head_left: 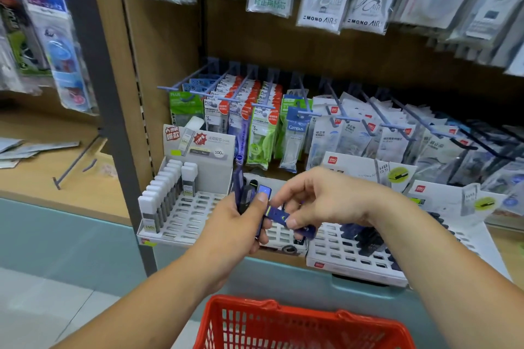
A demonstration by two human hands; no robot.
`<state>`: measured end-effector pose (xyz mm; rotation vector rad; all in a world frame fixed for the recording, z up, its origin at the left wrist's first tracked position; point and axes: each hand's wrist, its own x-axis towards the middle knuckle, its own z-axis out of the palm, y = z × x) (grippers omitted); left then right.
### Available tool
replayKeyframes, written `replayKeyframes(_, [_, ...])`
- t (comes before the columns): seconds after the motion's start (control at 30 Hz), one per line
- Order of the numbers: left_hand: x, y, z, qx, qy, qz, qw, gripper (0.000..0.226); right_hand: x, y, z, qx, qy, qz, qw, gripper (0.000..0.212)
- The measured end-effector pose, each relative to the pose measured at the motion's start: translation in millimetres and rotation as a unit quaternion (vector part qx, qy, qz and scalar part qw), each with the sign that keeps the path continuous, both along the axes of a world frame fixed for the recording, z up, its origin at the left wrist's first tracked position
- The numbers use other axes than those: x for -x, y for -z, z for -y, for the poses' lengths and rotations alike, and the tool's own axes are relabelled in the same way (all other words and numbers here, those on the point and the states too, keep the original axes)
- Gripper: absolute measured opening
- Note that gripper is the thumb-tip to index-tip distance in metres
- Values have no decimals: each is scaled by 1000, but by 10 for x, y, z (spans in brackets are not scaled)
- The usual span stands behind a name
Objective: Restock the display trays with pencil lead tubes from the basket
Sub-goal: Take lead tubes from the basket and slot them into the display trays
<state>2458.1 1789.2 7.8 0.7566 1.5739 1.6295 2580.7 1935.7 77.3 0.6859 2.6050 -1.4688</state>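
My left hand (pixel 232 227) grips a bundle of blue lead tubes (pixel 241 193); my right hand (pixel 323 198) pinches a single tube (pixel 279 214). Red basket (pixel 269 304) at six o'clock.

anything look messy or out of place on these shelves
In the right tray, dark blue tubes lie slanted across the slots instead of standing upright like the white tubes in the left tray. A loose peg hook lies on the left shelf.

The left tray (pixel 195 218) has open slots free across its right part, hemmed by white tubes (pixel 161 193) along its left edge and hanging packets (pixel 261 136) low behind.
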Motion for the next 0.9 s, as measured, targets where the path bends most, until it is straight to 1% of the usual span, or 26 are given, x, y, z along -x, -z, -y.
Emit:
replayKeyframes(0.07, [32,-9,25,2,-5,2,1000,30,-27,-38,-18,46,18,-22,999,49])
replayKeyframes(0.13, [66,-3,65,19,3,4,1000,33,-55,-69,-61,64,60,-62,994,55])
replayKeyframes(0.17, [71,6,83,31,13,8,999,33,-59,-72,-85,54,84,-85,991,51])
replayKeyframes(0.3, [58,73,118,59,44,21,997,30,6,32,-192,-20,177,-169,969,21])
replayKeyframes(0.4, [67,102,123,64,41,16,997,29,85,177,-239,-61,220,-195,954,13])
replayKeyframes(0.5, [73,117,117,68,38,11,997,27,173,318,-277,-97,237,-171,951,13])
replayKeyframes(0.63, [69,146,102,75,40,0,996,27,231,496,-382,-210,217,-104,948,23])
replayKeyframes(0.7, [74,162,86,81,42,-17,996,29,220,563,-388,-248,214,-79,942,25])
replayKeyframes(0.8, [70,180,76,88,44,-33,995,30,215,638,-370,-292,213,-70,930,27])
replayKeyframes(0.9, [63,185,86,88,48,-37,994,27,213,669,-381,-301,222,-77,924,30])
